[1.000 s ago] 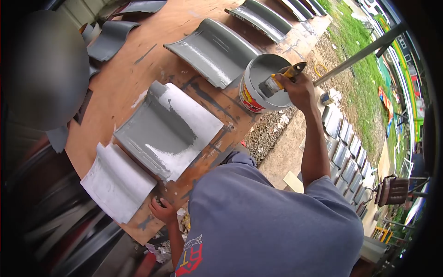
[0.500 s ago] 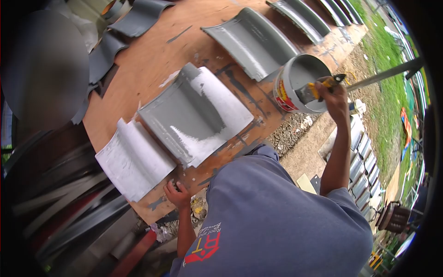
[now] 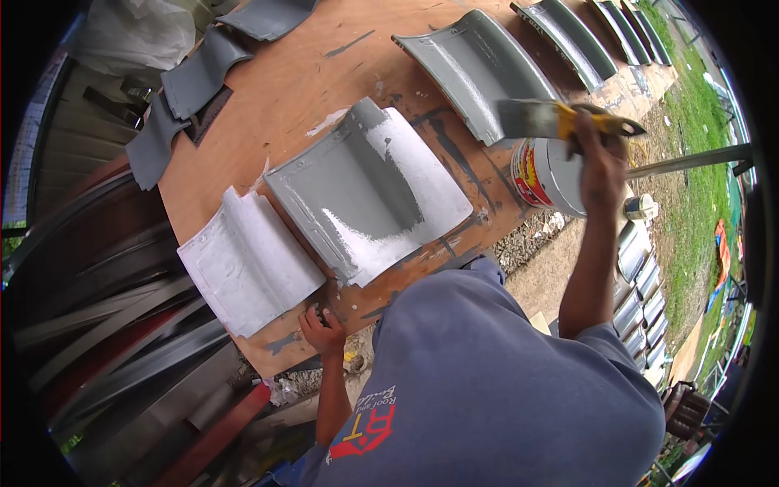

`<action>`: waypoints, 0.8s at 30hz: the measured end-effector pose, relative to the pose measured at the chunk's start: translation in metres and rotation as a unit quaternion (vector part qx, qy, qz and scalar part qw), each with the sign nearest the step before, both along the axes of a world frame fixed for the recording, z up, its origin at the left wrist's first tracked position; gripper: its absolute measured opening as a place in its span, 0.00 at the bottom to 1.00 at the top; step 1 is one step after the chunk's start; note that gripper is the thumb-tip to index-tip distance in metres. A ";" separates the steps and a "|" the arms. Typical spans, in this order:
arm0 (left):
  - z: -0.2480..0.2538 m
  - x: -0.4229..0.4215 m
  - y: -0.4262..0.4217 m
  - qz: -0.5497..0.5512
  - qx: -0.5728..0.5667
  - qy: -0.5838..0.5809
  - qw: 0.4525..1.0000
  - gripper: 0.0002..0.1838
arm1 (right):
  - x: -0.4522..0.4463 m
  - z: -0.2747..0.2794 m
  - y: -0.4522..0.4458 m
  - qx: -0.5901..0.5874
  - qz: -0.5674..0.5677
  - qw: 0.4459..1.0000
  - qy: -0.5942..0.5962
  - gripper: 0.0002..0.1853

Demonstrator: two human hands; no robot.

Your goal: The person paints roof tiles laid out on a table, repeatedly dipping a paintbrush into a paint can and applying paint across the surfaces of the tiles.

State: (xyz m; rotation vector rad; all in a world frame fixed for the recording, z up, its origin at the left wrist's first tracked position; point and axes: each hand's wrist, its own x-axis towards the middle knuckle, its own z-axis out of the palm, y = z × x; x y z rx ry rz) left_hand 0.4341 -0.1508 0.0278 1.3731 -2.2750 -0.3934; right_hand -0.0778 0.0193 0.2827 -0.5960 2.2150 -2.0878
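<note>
Outdoors, a long plywood table (image 3: pixel 284 89), smeared with grey marks, runs diagonally ahead of us, with grass (image 3: pixel 690 162) beyond its far right side and long strips of material (image 3: pixel 154 349) heaped below it at lower left. A blue-grey shirt (image 3: pixel 511 365) fills the bottom; it is worn by the person whose two hands we follow.

On the table near the person lies a curved roof tile (image 3: pixel 345 195), grey over much of its face and white along its right and lower parts. Just to its left is a white tile (image 3: pixel 247 264); farther up, we see a grey tile (image 3: pixel 471 69), with others beyond.

A white bucket (image 3: pixel 560 183) with a red and yellow label stands at the table's right edge. Over it, the right hand (image 3: pixel 600 158) is closed around the yellow-and-black handle of a wide paintbrush (image 3: pixel 531 119), bristles pointing left (we cannot tell whether they touch the rim). The left hand (image 3: pixel 323 330), fingers loosely curled, rests at the table edge beside the white tile's corner.
</note>
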 end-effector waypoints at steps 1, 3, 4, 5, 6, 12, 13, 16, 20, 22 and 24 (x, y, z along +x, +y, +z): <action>0.001 -0.002 0.000 0.001 -0.009 0.006 1.000 0.15 | 0.009 -0.005 -0.025 -0.020 0.028 0.999 -0.016 0.20; 0.002 -0.003 0.000 -0.003 -0.024 0.008 1.000 0.14 | 0.016 -0.031 -0.068 -0.021 0.066 0.997 -0.044 0.20; -0.001 -0.003 0.000 0.006 -0.011 0.042 0.999 0.14 | 0.010 -0.054 -0.086 -0.004 0.077 0.995 -0.058 0.20; -0.002 -0.004 0.000 0.016 0.001 0.075 0.997 0.14 | 0.003 -0.075 -0.102 -0.011 0.076 0.995 -0.063 0.20; -0.001 -0.007 0.001 0.017 -0.005 0.068 0.998 0.14 | -0.003 -0.095 -0.119 0.041 0.052 0.995 -0.076 0.20; 0.021 -0.035 0.030 0.015 0.241 0.186 0.952 0.14 | -0.009 -0.126 -0.154 0.028 0.023 0.975 -0.220 0.22; 0.032 -0.047 0.033 0.045 0.287 0.216 0.932 0.14 | -0.011 -0.130 -0.153 0.003 0.034 0.970 -0.242 0.21; 0.049 -0.083 0.034 0.062 0.301 0.229 0.924 0.16 | -0.009 -0.119 -0.148 -0.037 0.059 0.957 -0.281 0.22; 0.038 -0.096 0.024 0.029 0.281 0.108 0.953 0.21 | -0.006 -0.110 -0.146 -0.104 0.049 0.955 -0.272 0.21; 0.036 -0.100 0.023 0.013 0.264 0.089 0.960 0.23 | -0.010 -0.106 -0.140 -0.041 0.071 0.980 -0.179 0.18; 0.036 -0.101 0.022 0.019 0.273 0.058 0.960 0.25 | -0.020 -0.114 -0.138 0.047 0.068 0.991 -0.102 0.20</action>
